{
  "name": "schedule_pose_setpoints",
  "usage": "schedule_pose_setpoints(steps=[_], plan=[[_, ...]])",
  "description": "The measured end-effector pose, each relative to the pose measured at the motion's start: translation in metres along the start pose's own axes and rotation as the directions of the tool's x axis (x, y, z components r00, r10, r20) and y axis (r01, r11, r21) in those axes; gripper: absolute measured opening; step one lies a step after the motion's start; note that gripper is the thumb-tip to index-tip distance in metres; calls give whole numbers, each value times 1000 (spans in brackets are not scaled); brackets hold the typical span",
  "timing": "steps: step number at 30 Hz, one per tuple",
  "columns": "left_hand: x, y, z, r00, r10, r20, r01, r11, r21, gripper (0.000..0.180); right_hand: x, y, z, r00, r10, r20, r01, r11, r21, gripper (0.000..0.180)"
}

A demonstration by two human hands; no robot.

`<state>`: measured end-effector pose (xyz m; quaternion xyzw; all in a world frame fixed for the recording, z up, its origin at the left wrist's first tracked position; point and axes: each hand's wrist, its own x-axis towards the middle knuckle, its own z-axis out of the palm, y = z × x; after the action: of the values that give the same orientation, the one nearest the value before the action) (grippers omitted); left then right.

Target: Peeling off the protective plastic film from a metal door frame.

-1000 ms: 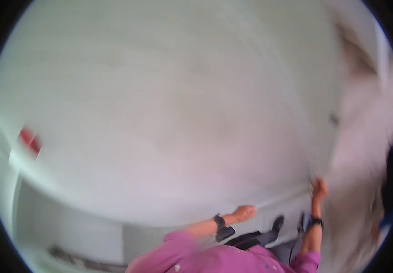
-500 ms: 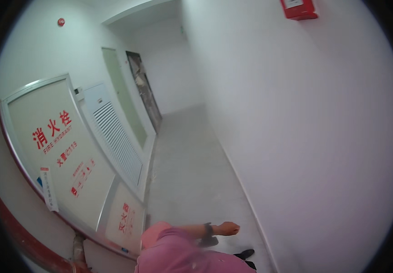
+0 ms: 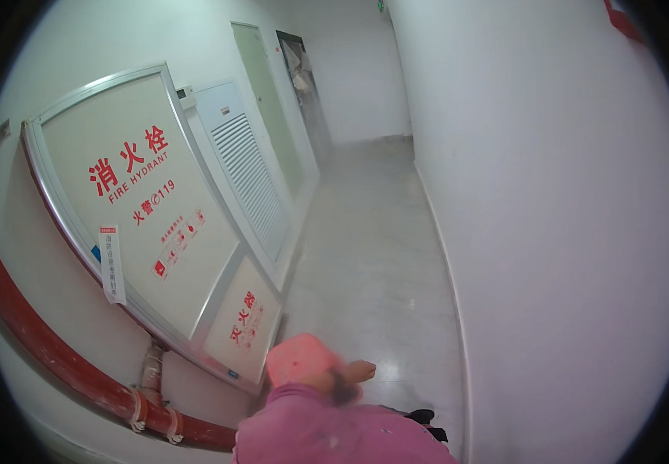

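Note:
My left hand is at the lower middle, out in front of my pink shirt. Its fingers are curled into a fist, and nothing shows in it. A dark band circles the wrist. Right beside the forearm is a salmon-pink plastic piece with rounded corners and a small hole, like a stool seat. Part of it is behind my arm; whether it hangs on the arm I cannot tell. My right hand is out of view.
A hydrant cabinet lines the left wall above a red pipe. Beyond are a louvred panel and a pale green door. A white wall bounds the grey corridor floor. Dark shoes show below.
The view has shifted, so the cabinet and corridor sit further right and higher. My left forearm has drawn in closer, and more of the salmon-pink piece shows.

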<state>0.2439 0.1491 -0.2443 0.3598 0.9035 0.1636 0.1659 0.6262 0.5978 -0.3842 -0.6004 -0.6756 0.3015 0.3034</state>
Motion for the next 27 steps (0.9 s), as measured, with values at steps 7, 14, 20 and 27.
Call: schedule_pose_setpoints(steps=[7, 14, 20, 27], plan=[[52, -15, 47, 1000, -28, -7, 27, 997, -72, 18, 13, -15, 33, 995, -37, 92, 37, 999, 5, 47], [46, 33, 6, 988, 136, -66, -144, 979, -141, 15, 28, -48, 53, 986, -85, 146, 77, 995, 56, 47], [72, 27, -7, 994, 94, -51, -98, 991, -86, 15, 37, -76, 49, 979, -143, 148, 122, 982, 144, 47], [89, 80, -46, 965, 248, -82, -251, 968, -17, 14, 20, -79, 23, 982, -157, 108, 119, 950, 290, 47]])
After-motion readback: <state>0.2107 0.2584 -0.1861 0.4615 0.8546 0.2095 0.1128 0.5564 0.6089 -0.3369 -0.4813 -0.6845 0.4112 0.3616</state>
